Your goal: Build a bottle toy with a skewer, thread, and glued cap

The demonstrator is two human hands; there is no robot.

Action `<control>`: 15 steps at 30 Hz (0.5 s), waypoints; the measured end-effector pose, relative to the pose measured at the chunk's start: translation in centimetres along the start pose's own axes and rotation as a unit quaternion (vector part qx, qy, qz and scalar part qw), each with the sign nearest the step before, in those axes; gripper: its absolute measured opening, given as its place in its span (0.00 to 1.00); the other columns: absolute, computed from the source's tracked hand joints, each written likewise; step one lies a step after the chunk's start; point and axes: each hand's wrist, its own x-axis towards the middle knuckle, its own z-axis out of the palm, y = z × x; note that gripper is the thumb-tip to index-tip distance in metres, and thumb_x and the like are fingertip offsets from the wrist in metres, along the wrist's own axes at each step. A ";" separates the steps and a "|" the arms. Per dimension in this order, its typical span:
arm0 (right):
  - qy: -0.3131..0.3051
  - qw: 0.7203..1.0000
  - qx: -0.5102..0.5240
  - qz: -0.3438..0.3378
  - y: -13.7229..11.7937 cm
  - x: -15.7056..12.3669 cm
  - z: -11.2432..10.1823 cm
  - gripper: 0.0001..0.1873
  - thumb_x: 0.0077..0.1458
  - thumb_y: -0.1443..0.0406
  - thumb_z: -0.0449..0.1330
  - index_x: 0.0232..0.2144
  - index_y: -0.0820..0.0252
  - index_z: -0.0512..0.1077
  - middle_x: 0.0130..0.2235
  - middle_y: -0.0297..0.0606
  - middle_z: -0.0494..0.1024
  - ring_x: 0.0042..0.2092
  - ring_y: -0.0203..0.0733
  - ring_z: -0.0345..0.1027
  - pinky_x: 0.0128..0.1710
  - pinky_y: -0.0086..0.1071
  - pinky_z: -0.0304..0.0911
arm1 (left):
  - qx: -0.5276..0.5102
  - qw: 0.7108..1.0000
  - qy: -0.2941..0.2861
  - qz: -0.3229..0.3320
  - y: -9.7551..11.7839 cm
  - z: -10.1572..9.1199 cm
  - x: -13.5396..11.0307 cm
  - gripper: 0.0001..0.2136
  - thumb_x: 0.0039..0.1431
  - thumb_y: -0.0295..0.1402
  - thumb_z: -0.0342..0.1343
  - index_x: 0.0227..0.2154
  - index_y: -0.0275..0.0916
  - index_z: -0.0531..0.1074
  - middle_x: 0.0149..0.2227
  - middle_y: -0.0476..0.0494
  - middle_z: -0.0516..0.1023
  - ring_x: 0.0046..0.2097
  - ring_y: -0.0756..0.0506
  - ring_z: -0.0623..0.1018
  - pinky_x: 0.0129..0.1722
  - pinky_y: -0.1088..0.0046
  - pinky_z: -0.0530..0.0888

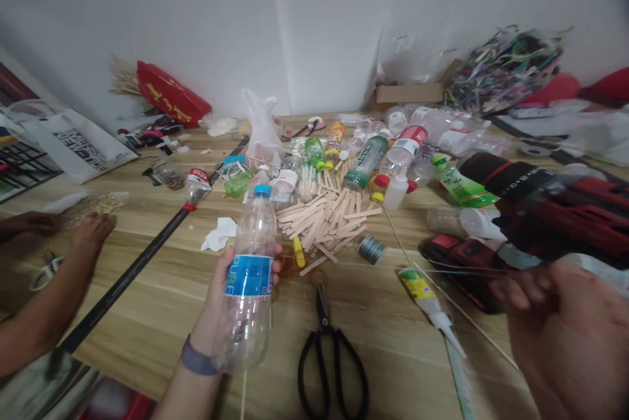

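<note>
My left hand is wrapped round a clear plastic bottle with a blue cap and a blue label. The bottle stands nearly upright above the table, and most of my fingers are behind it. At the right, my right hand is closed in a pinch. A thin pale strand runs leftward from its fingers; its far end is hard to make out. Black-handled scissors lie between my hands. Nearer my right hand are a glue bottle with a pointed nozzle and a thin wooden stick.
Wooden craft sticks are heaped mid-table, before several plastic bottles. A thread spool lies beside them. A red and black power drill is at right. Another person's hand touches a bag of small pieces at left, past a black pole.
</note>
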 end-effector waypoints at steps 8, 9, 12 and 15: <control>-0.233 0.962 -0.142 -0.012 1.6 -3.0 4.5 0.17 0.63 0.54 0.56 0.26 0.55 0.71 0.24 0.34 0.71 0.27 0.39 0.64 0.26 0.31 0.59 | 0.045 0.998 0.046 0.023 -2.5 1.7 1.0 0.22 0.46 0.46 0.69 0.37 0.31 0.81 0.33 0.38 0.84 0.31 0.45 0.81 0.30 0.75 0.77; -0.275 0.949 -0.153 -0.025 1.6 -3.4 5.2 0.15 0.63 0.55 0.55 0.29 0.56 0.73 0.25 0.34 0.72 0.27 0.39 0.66 0.27 0.31 0.61 | 0.052 0.998 0.041 0.020 -2.7 1.9 1.1 0.23 0.46 0.47 0.69 0.37 0.30 0.81 0.32 0.38 0.84 0.30 0.45 0.81 0.29 0.76 0.77; -0.347 0.919 -0.176 -0.065 1.5 -4.4 7.2 0.13 0.62 0.59 0.54 0.39 0.57 0.76 0.30 0.36 0.78 0.32 0.41 0.71 0.32 0.33 0.66 | 0.062 0.998 0.016 -0.006 -3.3 2.2 1.2 0.26 0.47 0.51 0.68 0.37 0.31 0.81 0.29 0.39 0.83 0.28 0.46 0.80 0.27 0.77 0.75; -0.391 0.901 -0.178 -0.064 1.7 -4.9 8.4 0.16 0.62 0.60 0.51 0.45 0.57 0.75 0.43 0.41 0.81 0.43 0.45 0.75 0.42 0.37 0.68 | 0.046 0.999 -0.003 -0.026 -3.7 2.2 1.3 0.26 0.47 0.52 0.68 0.38 0.32 0.81 0.26 0.41 0.82 0.29 0.46 0.81 0.30 0.76 0.76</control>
